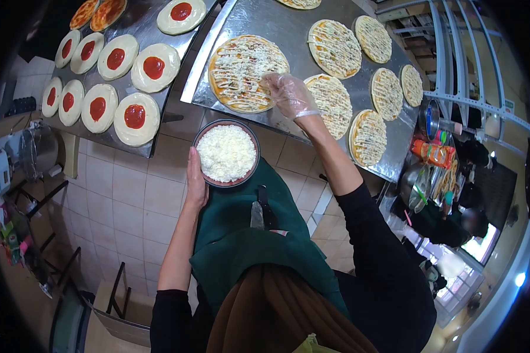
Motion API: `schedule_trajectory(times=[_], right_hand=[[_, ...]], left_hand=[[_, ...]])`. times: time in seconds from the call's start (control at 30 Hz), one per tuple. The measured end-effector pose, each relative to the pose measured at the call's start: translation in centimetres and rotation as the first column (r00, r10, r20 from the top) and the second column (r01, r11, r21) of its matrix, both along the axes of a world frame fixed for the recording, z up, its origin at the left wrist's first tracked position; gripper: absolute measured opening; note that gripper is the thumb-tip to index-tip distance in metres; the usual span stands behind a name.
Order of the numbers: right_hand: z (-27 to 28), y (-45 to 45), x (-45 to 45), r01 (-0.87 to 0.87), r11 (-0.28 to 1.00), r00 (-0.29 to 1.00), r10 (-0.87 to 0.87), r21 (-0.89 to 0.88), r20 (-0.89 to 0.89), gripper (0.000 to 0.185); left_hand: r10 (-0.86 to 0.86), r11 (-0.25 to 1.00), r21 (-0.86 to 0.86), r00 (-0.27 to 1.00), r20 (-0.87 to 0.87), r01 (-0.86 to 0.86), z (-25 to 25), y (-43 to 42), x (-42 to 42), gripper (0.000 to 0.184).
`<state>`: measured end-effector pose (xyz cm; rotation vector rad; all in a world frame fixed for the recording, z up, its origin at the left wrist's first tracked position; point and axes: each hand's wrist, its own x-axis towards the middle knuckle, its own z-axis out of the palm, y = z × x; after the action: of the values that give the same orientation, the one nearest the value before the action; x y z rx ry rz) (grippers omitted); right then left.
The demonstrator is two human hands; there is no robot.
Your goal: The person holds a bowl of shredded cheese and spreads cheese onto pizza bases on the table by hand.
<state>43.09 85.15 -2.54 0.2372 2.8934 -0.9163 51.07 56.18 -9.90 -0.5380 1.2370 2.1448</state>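
Note:
My left hand (196, 176) grips the side of a round bowl (254, 136) heaped with grated white cheese (227, 154), held at my waist. A clear plastic glove covers my right hand (290, 96), which hovers over the right edge of a pizza (247, 56) at the table's near left corner. Those gloved fingers are bunched together, and what they hold, if anything, is hidden. Creamy drizzled lines and scattered cheese cover this pizza. Beside my right wrist lies another drizzled pizza (330, 105).
More topped pizzas (334, 49) lie on the steel table (312, 9). On a second table (136, 140) at left sit several dough rounds (154, 66) with red sauce. A metal rack (471, 97) stands far right; another person (453, 220) is below it.

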Motion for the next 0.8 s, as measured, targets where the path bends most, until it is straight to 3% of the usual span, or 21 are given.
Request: schedule_trajectory(times=[0.03,0.07,0.17,0.3,0.37,0.43,0.47,0.5,0.53,0.63,0.7,0.73,0.8], right_hand=[[0.0,-0.3,0.1,0.032,0.999,1.000,-0.032,0.015,-0.001,0.028],[-1.3,0.1,0.5,0.034,0.999,0.993,-0.034,-0.001,-0.111,0.027],[0.7,-0.3,1.0,0.115,0.993,0.992,-0.116,-0.026,-0.039,0.027],[4.5,-4.0,3.9,0.220,0.843,0.945,-0.060,-0.491,0.321,0.027],[6.0,-7.5,6.1,-0.047,0.951,0.952,0.135,-0.305,0.273,0.033],[5.3,-10.6,8.3,-0.268,0.963,0.952,0.267,-0.014,0.147,0.041],[3.7,-11.5,9.5,-0.213,0.976,0.977,0.212,0.046,0.030,0.040],[3.2,-11.3,9.6,-0.168,0.986,0.984,0.168,-0.011,0.064,0.037],[2.9,-11.1,9.6,-0.125,0.990,0.986,0.131,-0.067,0.101,0.034],[3.0,-9.0,8.9,-0.040,0.978,0.995,0.059,-0.203,0.086,0.021],[3.7,-7.2,7.9,0.170,0.870,0.953,-0.026,-0.463,0.302,0.022],[3.3,-6.5,7.6,0.181,0.817,0.964,-0.037,-0.548,0.263,0.025],[4.4,-5.3,6.5,0.288,0.702,0.926,-0.029,-0.652,0.377,0.024]], left_hand=[[-0.016,1.000,-0.022,1.000,-0.012,0.016,-0.6,-0.3,-0.1,0.064],[-0.032,0.999,-0.044,0.999,-0.022,0.032,-1.1,-0.7,0.0,0.064],[-0.073,0.997,0.001,0.996,-0.042,0.073,-0.6,-1.0,-0.3,0.065],[-0.134,0.990,-0.051,0.988,-0.073,0.131,0.0,-0.5,-0.8,0.063],[-0.173,0.983,-0.073,0.979,-0.107,0.166,0.5,0.3,-1.1,0.062],[-0.165,0.977,-0.164,0.974,-0.155,0.139,1.3,1.8,-1.3,0.059],[-0.168,0.970,-0.205,0.971,-0.172,0.131,2.3,2.7,-1.4,0.058],[-0.168,0.962,-0.246,0.968,-0.188,0.119,3.1,3.2,-1.8,0.058],[-0.237,0.966,-0.175,0.928,-0.287,0.192,3.3,3.5,-2.4,0.058],[-0.218,0.970,-0.144,0.964,-0.153,0.196,3.1,3.9,-2.4,0.059],[-0.198,0.980,-0.053,0.972,-0.125,0.193,2.1,4.2,-2.5,0.060],[-0.187,0.982,-0.007,0.976,-0.110,0.187,1.6,4.4,-2.6,0.060],[-0.166,0.986,0.020,0.983,-0.082,0.168,1.1,4.9,-2.5,0.060]])
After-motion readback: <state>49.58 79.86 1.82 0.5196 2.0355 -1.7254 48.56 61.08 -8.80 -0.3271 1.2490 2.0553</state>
